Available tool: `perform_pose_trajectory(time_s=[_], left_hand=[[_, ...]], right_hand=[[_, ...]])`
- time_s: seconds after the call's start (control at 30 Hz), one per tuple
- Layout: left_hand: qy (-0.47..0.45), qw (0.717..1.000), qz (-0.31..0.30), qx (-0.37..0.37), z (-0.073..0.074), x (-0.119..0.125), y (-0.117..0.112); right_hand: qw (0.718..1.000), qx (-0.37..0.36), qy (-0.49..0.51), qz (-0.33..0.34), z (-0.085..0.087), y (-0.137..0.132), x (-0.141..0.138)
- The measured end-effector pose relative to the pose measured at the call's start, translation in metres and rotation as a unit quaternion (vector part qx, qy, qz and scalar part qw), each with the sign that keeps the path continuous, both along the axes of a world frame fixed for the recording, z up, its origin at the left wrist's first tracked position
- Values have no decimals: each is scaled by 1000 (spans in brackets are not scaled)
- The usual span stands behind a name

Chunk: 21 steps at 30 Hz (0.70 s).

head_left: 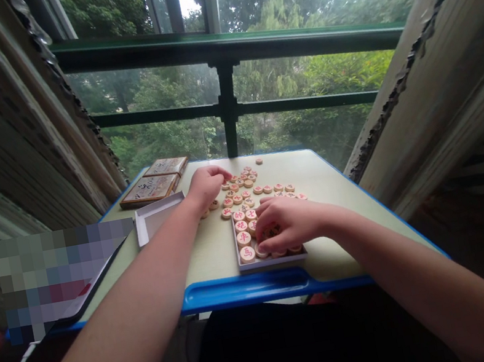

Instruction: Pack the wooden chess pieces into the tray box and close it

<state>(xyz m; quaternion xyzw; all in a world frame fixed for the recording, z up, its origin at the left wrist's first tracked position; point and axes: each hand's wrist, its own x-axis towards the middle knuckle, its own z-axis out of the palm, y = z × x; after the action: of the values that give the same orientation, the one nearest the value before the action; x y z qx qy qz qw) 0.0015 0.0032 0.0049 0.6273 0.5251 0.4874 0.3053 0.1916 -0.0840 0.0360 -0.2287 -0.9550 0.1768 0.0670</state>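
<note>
Several round wooden chess pieces (250, 187) with red and dark characters lie loose on a pale desk (217, 254). A shallow grey tray (269, 261) near the front edge holds more pieces (243, 237) in rows. My right hand (287, 223) rests over the tray, its fingers curled down on the pieces there. My left hand (207, 187) reaches farther out, fingers bent on the loose pieces at the left of the pile. Whether either hand grips a piece is hidden.
A white box lid (155, 218) lies left of my left arm. Two brown printed boxes (153, 184) sit at the desk's far left corner. A blurred flat object (59, 275) covers the near left. The desk has a blue rim (247, 289); a green railing (218, 48) and window stand behind.
</note>
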Motion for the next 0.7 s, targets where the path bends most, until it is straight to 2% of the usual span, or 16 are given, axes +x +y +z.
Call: perform_pose_trajectory(time_s=[0.3,0.7], left_hand=[[1,1000,2,-4,4,0,-4],[7,1000,2,-5,2,-1,-1]], right_hand=[[1000,24,-18,5,0,1,-1],[1000,7,13,24,2,-1,-3]])
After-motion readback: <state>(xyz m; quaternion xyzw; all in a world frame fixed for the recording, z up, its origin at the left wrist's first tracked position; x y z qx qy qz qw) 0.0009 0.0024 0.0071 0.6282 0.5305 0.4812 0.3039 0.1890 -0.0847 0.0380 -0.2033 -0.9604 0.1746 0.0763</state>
